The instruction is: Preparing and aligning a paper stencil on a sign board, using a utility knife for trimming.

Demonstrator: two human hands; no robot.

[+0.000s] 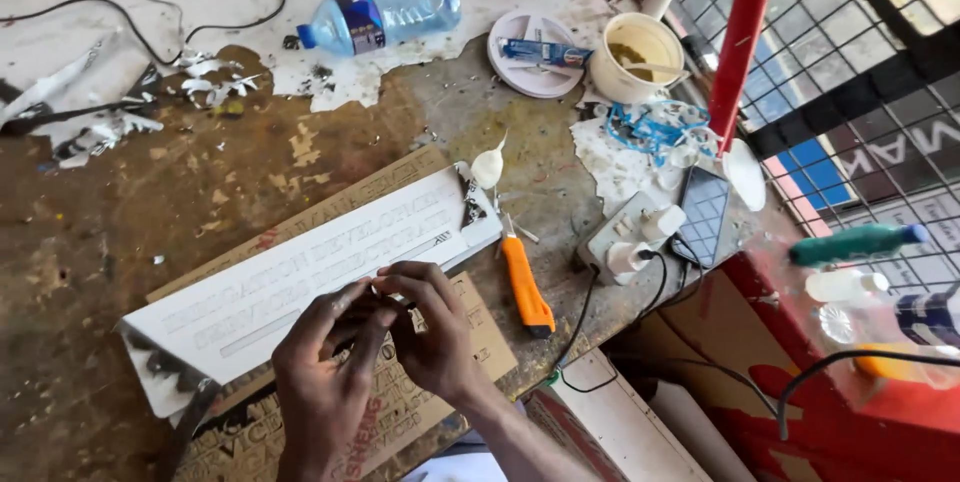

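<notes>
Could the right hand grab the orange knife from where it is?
Probably yes. The orange utility knife lies bare on the workbench, just to the right of the right hand, with nothing between them. That hand would first have to leave the white sign plate, where both hands' fingertips now meet.

Whatever the left hand (325,382) and right hand (432,327) pinch is hidden by fingertips, possibly a small cut piece. Brown board (420,392) beneath cut off at bottom edge.

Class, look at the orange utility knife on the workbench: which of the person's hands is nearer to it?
Right. The right hand sits just left of the orange utility knife, apart from it; the left hand lies farther left, beyond the right.
</notes>
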